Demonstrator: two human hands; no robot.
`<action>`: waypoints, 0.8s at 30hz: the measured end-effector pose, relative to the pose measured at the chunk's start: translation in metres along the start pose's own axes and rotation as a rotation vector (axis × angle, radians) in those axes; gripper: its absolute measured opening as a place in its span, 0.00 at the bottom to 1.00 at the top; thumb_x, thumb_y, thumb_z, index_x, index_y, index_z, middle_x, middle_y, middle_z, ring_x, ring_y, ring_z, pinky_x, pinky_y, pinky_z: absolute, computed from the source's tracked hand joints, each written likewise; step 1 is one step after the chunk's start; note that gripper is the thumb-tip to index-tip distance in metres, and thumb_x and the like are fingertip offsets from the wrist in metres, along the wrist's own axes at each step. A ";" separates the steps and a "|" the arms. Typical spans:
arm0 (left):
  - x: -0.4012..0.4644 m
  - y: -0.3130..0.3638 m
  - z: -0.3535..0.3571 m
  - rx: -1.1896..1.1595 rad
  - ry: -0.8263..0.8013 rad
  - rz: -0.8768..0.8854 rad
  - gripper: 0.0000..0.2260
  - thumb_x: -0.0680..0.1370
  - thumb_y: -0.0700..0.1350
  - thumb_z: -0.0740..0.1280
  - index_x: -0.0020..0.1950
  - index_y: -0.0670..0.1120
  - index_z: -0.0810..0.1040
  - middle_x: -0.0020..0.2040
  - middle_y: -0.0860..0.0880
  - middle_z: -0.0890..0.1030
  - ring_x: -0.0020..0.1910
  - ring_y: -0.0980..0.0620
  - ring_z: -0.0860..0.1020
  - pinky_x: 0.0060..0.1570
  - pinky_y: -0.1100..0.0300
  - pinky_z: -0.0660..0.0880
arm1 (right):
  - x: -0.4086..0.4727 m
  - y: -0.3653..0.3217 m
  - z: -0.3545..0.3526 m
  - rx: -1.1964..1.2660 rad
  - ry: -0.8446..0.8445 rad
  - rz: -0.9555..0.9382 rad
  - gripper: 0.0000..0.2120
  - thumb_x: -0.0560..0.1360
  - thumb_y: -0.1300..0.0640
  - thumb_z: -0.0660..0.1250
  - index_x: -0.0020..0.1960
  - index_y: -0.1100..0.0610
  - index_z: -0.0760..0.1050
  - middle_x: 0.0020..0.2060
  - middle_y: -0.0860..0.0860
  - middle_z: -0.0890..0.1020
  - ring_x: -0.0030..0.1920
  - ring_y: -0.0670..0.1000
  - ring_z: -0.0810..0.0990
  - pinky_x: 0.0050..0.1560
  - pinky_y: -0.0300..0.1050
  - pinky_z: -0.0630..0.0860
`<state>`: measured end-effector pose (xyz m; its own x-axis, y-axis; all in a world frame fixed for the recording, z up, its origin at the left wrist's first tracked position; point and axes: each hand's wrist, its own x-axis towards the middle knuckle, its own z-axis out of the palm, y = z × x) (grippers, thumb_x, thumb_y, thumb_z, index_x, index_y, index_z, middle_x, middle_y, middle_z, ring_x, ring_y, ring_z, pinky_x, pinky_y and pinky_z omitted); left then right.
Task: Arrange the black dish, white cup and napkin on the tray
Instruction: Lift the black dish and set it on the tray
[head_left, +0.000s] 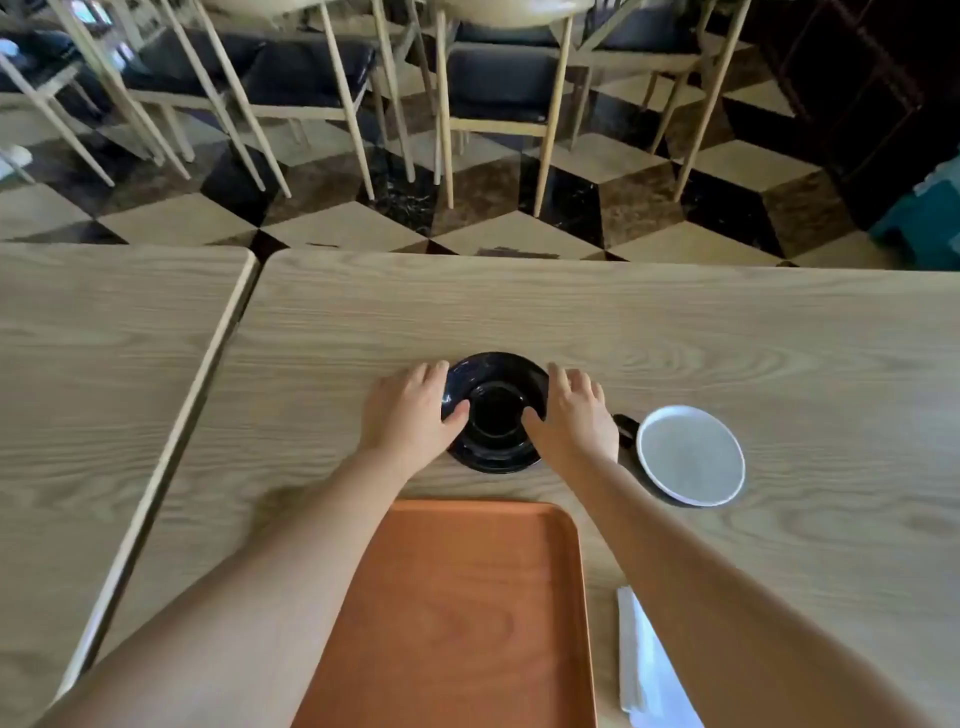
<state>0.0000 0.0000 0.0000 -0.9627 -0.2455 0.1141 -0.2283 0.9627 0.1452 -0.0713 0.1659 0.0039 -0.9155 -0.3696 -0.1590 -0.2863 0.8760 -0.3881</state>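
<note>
A black dish (496, 410) sits on the wooden table just beyond the orange tray (457, 613). My left hand (410, 410) grips its left rim, thumb on the inner surface. My right hand (571, 415) grips its right rim the same way. A white round cup or dish (691, 454) with a grey inside stands to the right, with a small dark piece at its left side partly hidden behind my right wrist. A white folded napkin (647, 670) lies right of the tray, partly under my right forearm. Nothing lies on the tray.
The table (727, 338) ends at a far edge with patterned floor and several chairs (498, 78) beyond. A second table (104, 338) adjoins on the left with a narrow gap between them.
</note>
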 end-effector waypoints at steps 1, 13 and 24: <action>0.003 -0.002 0.006 0.002 -0.005 -0.022 0.18 0.71 0.55 0.65 0.53 0.43 0.75 0.42 0.45 0.82 0.40 0.41 0.79 0.36 0.53 0.73 | 0.005 0.001 0.003 -0.003 -0.018 0.020 0.27 0.74 0.50 0.63 0.69 0.55 0.59 0.65 0.56 0.69 0.64 0.58 0.66 0.48 0.51 0.73; 0.003 -0.001 0.034 -0.278 -0.112 -0.354 0.15 0.67 0.50 0.74 0.49 0.43 0.77 0.47 0.44 0.78 0.48 0.43 0.76 0.41 0.53 0.72 | 0.013 0.015 0.022 0.118 -0.080 0.113 0.29 0.71 0.60 0.67 0.69 0.56 0.61 0.61 0.57 0.72 0.62 0.59 0.68 0.50 0.50 0.72; -0.044 -0.025 -0.002 -1.114 -0.281 -0.622 0.18 0.76 0.30 0.57 0.59 0.46 0.76 0.40 0.51 0.80 0.36 0.54 0.80 0.32 0.66 0.80 | -0.021 0.003 0.014 0.530 -0.040 0.124 0.23 0.69 0.67 0.62 0.60 0.49 0.73 0.44 0.48 0.79 0.46 0.51 0.76 0.43 0.41 0.68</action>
<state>0.0481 -0.0134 -0.0068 -0.7683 -0.4506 -0.4546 -0.5313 0.0529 0.8455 -0.0494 0.1724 -0.0065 -0.9190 -0.2940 -0.2626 0.0141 0.6412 -0.7672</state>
